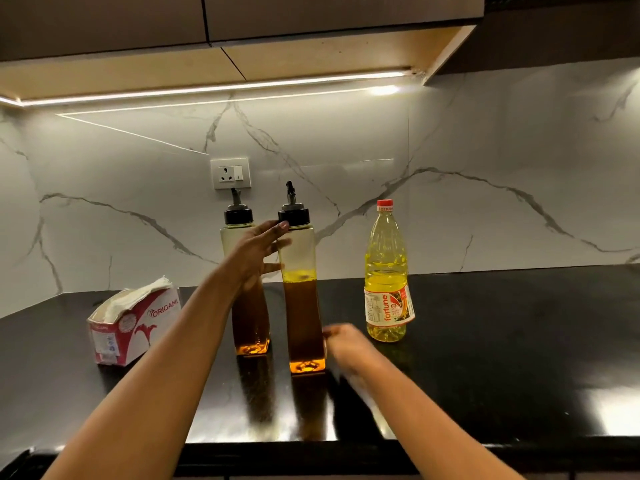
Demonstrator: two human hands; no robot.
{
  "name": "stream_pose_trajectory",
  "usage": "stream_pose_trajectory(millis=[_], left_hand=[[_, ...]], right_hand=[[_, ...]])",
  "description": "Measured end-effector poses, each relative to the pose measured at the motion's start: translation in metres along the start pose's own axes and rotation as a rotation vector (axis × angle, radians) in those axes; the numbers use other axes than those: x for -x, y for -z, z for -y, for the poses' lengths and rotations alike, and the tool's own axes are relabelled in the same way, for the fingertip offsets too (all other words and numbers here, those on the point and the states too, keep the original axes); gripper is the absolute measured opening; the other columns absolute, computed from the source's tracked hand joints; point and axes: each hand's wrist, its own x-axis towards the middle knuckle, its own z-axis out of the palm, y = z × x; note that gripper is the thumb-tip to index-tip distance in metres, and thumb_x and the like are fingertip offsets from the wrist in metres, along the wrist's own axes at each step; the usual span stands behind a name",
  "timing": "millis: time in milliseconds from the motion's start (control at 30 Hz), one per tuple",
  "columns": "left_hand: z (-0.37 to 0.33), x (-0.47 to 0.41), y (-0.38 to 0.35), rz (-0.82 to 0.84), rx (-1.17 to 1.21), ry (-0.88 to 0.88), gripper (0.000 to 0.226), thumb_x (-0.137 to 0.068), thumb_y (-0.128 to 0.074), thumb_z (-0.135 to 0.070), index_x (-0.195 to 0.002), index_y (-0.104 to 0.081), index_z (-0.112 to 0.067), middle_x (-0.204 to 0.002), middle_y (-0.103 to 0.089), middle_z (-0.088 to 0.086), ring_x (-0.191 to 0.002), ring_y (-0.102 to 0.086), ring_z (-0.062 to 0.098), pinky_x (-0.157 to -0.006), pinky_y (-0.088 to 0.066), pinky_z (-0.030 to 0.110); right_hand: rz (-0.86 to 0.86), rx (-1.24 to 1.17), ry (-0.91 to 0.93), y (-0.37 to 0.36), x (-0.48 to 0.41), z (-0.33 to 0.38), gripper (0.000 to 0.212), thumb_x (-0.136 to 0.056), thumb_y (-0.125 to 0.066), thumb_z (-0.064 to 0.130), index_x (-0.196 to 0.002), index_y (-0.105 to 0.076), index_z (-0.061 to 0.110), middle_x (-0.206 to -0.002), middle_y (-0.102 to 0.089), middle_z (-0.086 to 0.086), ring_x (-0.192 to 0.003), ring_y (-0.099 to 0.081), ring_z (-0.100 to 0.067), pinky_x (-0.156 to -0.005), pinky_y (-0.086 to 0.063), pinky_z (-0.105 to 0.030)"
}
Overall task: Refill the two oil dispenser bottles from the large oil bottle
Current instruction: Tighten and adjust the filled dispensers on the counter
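Observation:
Two tall clear dispenser bottles with black pour-spout caps stand side by side on the black counter. The left dispenser bottle and the right dispenser bottle each hold amber oil to about mid-height. My left hand reaches between them with straight fingers, its fingertips at the right bottle's neck just below the cap. My right hand is blurred, low beside the right bottle's base; its grip is unclear. The large oil bottle, yellow oil, red cap, stands upright and untouched to the right.
A pink-and-white tissue box lies on the counter to the left. A wall socket sits on the marble backsplash behind the bottles. The counter's front edge runs below my forearms. Cabinets hang overhead.

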Motion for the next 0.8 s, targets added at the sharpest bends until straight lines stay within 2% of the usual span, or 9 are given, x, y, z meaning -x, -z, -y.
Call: stream_pose_trajectory(millis=[67, 167, 233, 333, 433, 567, 600, 733, 800], left_hand=[[0.0, 0.0, 0.0, -0.007, 0.001, 0.009, 0.011, -0.097, -0.049, -0.027, -0.104, -0.058, -0.026, -0.113, -0.06, -0.002, -0.117, -0.054, 0.02, -0.103, -0.04, 0.059], [0.001, 0.0, 0.001, -0.017, 0.012, 0.018, 0.014, -0.099, -0.046, -0.029, -0.107, -0.058, -0.027, -0.117, -0.06, 0.0, -0.125, -0.052, 0.024, -0.102, -0.041, 0.056], [0.003, 0.001, 0.0, -0.029, 0.037, 0.018, 0.018, -0.101, -0.042, -0.031, -0.107, -0.059, -0.027, -0.122, -0.059, 0.003, -0.126, -0.051, 0.026, -0.099, -0.042, 0.053], [0.002, 0.003, -0.002, -0.06, 0.059, 0.053, 0.022, -0.103, -0.037, -0.033, -0.111, -0.056, -0.029, -0.135, -0.055, 0.007, -0.126, -0.05, 0.025, -0.097, -0.041, 0.051], [0.0, 0.004, -0.011, -0.13, -0.029, 0.033, 0.039, -0.101, -0.039, -0.04, -0.131, -0.05, -0.019, -0.141, -0.049, 0.01, -0.126, -0.049, 0.025, -0.094, -0.043, 0.05], [0.0, 0.009, -0.025, -0.208, -0.424, -0.093, 0.101, -0.062, -0.062, -0.074, -0.136, -0.045, -0.007, -0.108, -0.058, 0.003, -0.098, -0.056, 0.019, -0.086, -0.054, 0.048], [0.002, 0.008, -0.025, -0.251, -0.52, -0.123, 0.107, -0.056, -0.066, -0.077, -0.135, -0.046, -0.007, -0.11, -0.06, 0.005, -0.098, -0.058, 0.021, -0.087, -0.055, 0.048], [0.011, 0.001, -0.022, -0.373, -0.546, -0.194, 0.083, -0.068, -0.077, -0.053, -0.131, -0.047, -0.009, -0.111, -0.064, 0.006, -0.102, -0.061, 0.022, -0.091, -0.053, 0.045], [0.014, 0.001, -0.017, -0.327, -0.424, -0.179, 0.079, -0.07, -0.078, -0.045, -0.132, -0.045, -0.008, -0.111, -0.063, 0.004, -0.104, -0.06, 0.021, -0.092, -0.052, 0.043]], right_hand=[[-0.027, -0.171, 0.154, 0.016, 0.009, 0.041, 0.025, -0.097, -0.047, 0.016, -0.117, -0.06, 0.022, -0.104, -0.067, 0.002, -0.091, -0.063, -0.011, -0.073, -0.053, -0.025], [-0.074, -0.178, 0.365, 0.031, 0.016, 0.095, 0.031, -0.1, -0.039, 0.019, -0.129, -0.051, 0.022, -0.117, -0.064, -0.01, -0.107, -0.059, -0.031, -0.091, -0.051, -0.045], [-0.088, -0.086, 0.427, 0.029, 0.014, 0.1, 0.04, -0.1, -0.038, 0.017, -0.139, -0.041, 0.027, -0.124, -0.059, -0.008, -0.107, -0.06, -0.03, -0.087, -0.052, -0.042], [-0.096, 0.009, 0.34, 0.017, 0.022, 0.062, 0.043, -0.099, -0.041, 0.015, -0.138, -0.045, 0.031, -0.114, -0.065, -0.004, -0.096, -0.065, -0.023, -0.077, -0.055, -0.035], [-0.113, 0.181, 0.171, -0.002, 0.029, 0.009, 0.042, -0.094, -0.05, 0.014, -0.134, -0.053, 0.026, -0.112, -0.067, 0.001, -0.092, -0.065, -0.011, -0.075, -0.052, -0.019], [-0.163, 0.251, 0.097, -0.01, 0.026, -0.016, 0.025, -0.086, -0.064, 0.02, -0.111, -0.068, 0.022, -0.104, -0.07, 0.003, -0.09, -0.062, -0.007, -0.071, -0.04, -0.016], [-0.173, 0.259, 0.086, -0.009, 0.025, -0.017, 0.021, -0.083, -0.068, 0.02, -0.104, -0.071, 0.022, -0.1, -0.071, 0.003, -0.088, -0.062, -0.008, -0.071, -0.041, -0.016], [-0.202, 0.138, 0.092, 0.006, 0.013, -0.014, 0.013, -0.073, -0.076, 0.015, -0.069, -0.07, 0.025, -0.078, -0.071, 0.006, -0.075, -0.065, -0.008, -0.075, -0.055, -0.029], [-0.257, 0.03, 0.133, 0.022, 0.008, -0.008, 0.018, -0.075, -0.075, 0.01, -0.068, -0.067, 0.025, -0.077, -0.07, 0.005, -0.076, -0.065, -0.009, -0.076, -0.055, -0.03]])
